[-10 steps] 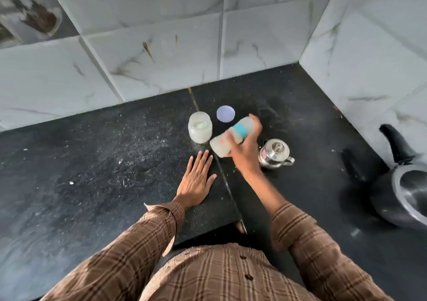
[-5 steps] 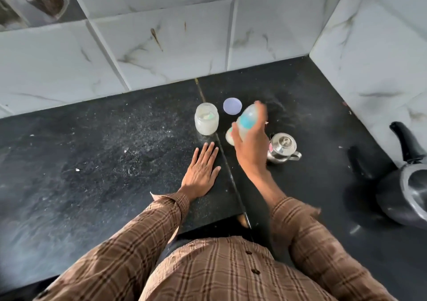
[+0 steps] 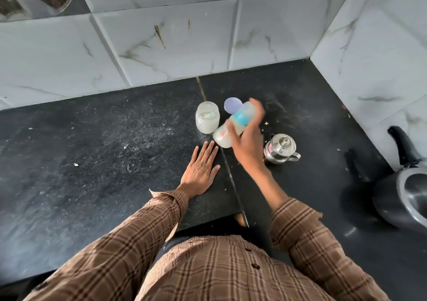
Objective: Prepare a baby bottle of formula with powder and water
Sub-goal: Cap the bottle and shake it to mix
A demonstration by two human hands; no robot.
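on the black counter point(image 3: 92, 162) our left hand point(image 3: 199, 170) lies flat, fingers straight. our right hand point(image 3: 247, 146) grips the tilted baby bottle point(image 3: 233, 125) above the counter, between powder jar point(image 3: 207, 120) and steel pot point(image 3: 279, 148).

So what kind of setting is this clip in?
Most likely a home kitchen corner: a dark stone countertop against marble-look wall tiles, with a small steel pot and a pressure cooker on it.

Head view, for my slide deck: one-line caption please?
Right hand holds a tilted baby bottle above the counter; left hand rests flat.
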